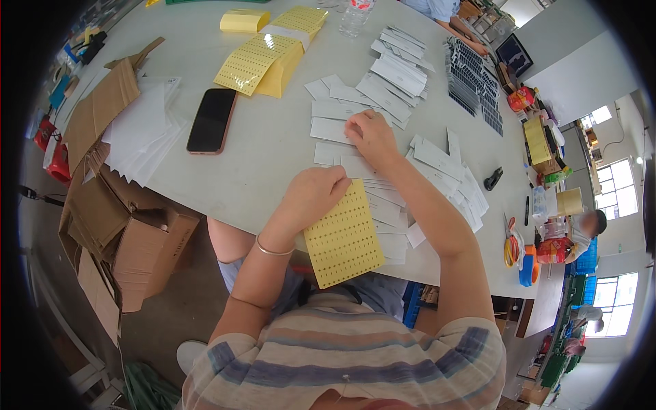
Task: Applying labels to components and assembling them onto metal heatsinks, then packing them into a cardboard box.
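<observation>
1. Head view, hands: left hand point(318, 191) is closed, fingers gathered at the upper left edge of a yellow sheet point(346, 236), and looks clamped on it. Right hand point(372, 140) is well apart from it, fingertips bent down at the white cards point(333, 130); cannot tell whether one is pinched.
2. Head view, position: the sheet slants across the near edge of the desk point(256, 184), its lower end reaching beyond that edge over the lap. Cards lie overlapped in a loose run from the near edge towards the far edge; a second spread point(444, 171) sits to the right of the right forearm.
3. Sheet, handling (judged): light, thin, bendable but holding itself fairly flat; rows of small dark marks cover it. Best held by a side edge or corner, keeping fingers off the marks; a hard pinch could crease it.
4. Cards, handling (judged): very light, stiffer for their size, liable to slide over one another. Best taken by a projecting end or long edge, one fingertip steadying the card beneath.
5. Nearby: a banded yellow stack point(263, 61) towards the far edge, slightly glossy, so its sheets may slip; a dark phone point(212, 121) to its near left.
</observation>
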Demonstrator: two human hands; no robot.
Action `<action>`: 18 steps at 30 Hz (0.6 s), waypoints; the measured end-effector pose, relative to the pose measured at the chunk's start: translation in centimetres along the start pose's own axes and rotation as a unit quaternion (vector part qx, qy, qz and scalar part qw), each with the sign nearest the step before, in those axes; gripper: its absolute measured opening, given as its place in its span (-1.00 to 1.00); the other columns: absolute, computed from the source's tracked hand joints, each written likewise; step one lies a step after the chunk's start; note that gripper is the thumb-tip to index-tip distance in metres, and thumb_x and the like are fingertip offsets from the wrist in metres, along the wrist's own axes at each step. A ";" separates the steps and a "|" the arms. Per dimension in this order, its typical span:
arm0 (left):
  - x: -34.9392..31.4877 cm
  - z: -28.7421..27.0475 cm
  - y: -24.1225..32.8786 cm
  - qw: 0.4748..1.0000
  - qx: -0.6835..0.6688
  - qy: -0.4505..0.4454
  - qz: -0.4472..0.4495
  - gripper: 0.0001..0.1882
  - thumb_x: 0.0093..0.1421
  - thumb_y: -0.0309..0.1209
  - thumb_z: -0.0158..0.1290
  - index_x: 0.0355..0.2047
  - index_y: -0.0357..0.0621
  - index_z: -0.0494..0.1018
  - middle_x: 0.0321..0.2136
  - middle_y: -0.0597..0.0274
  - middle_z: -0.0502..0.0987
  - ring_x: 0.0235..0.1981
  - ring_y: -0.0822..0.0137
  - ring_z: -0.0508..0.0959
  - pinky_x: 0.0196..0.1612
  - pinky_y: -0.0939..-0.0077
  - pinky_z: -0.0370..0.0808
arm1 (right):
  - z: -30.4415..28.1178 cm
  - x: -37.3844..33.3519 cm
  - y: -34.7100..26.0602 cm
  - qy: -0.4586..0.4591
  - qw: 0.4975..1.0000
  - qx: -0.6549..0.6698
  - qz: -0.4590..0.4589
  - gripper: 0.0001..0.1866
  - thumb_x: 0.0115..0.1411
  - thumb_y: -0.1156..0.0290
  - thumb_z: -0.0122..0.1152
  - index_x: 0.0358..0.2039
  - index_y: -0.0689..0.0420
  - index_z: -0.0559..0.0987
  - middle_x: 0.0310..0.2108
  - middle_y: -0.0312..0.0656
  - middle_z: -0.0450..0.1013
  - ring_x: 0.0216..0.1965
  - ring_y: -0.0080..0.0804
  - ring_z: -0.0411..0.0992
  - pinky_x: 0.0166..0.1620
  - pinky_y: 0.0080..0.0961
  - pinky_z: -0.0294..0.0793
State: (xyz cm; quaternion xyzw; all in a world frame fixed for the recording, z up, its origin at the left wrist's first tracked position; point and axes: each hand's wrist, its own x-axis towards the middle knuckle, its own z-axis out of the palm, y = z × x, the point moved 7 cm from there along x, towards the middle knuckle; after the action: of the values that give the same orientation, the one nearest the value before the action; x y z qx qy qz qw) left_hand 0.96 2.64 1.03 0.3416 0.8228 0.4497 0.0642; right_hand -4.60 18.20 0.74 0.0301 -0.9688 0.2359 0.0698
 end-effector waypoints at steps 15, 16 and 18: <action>-0.6 -0.1 -0.1 0.995 -0.095 -0.029 -0.025 -0.82 0.11 -0.40 -0.01 -0.46 -0.31 0.46 -0.68 0.08 0.44 -0.67 0.26 0.39 -0.53 0.41 0.33 | -2.4 -0.3 0.6 -0.024 0.997 0.076 -0.021 -0.66 0.08 0.43 0.23 -0.08 0.09 0.52 -0.26 -0.17 0.46 -0.21 -0.26 0.44 -0.14 -0.40 0.43; -0.5 0.0 -0.2 0.995 -0.095 -0.030 -0.024 -0.82 0.11 -0.40 -0.01 -0.46 -0.31 0.46 -0.68 0.08 0.44 -0.67 0.26 0.39 -0.53 0.41 0.33 | -3.6 -0.5 1.2 0.013 0.994 0.108 -0.005 -0.72 0.09 0.46 0.23 -0.14 0.11 0.56 -0.30 -0.20 0.47 -0.28 -0.39 0.43 -0.17 -0.49 0.43; -0.6 -0.1 -0.4 0.995 -0.097 -0.017 -0.015 -0.82 0.11 -0.41 -0.01 -0.44 -0.31 0.46 -0.67 0.09 0.44 -0.67 0.32 0.38 -0.53 0.45 0.34 | -4.8 -1.2 2.7 0.014 0.977 0.204 0.059 -0.81 0.12 0.51 0.22 -0.22 0.17 0.60 -0.37 -0.29 0.51 -0.35 -0.61 0.43 -0.22 -0.65 0.42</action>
State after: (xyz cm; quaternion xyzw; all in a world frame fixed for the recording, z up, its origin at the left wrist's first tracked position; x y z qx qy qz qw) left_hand 1.19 2.08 0.68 0.3292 0.7793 0.5200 0.1179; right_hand -3.11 22.81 3.52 -0.0172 -0.8990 0.4331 0.0621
